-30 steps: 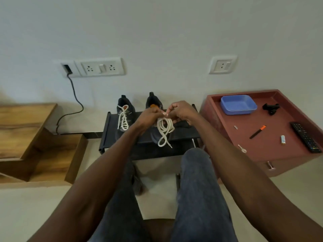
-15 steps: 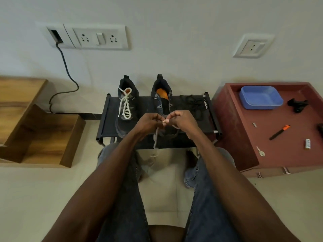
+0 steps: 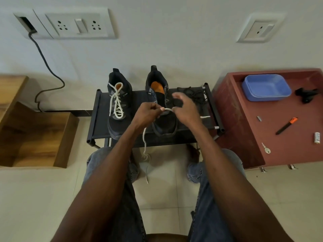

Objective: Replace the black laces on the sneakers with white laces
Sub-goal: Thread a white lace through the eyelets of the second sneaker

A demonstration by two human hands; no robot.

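Your coiled white lace has now fallen loose toward the floor, your left hand pinching its upper end while your right hand pinches it beside, above the unlaced right sneaker on the shoe rack, so threading can begin.

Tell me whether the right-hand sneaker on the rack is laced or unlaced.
Unlaced. The right sneaker shows an open orange tongue with no lace; the white lace hangs loose from both hands, unlike the laced left sneaker.
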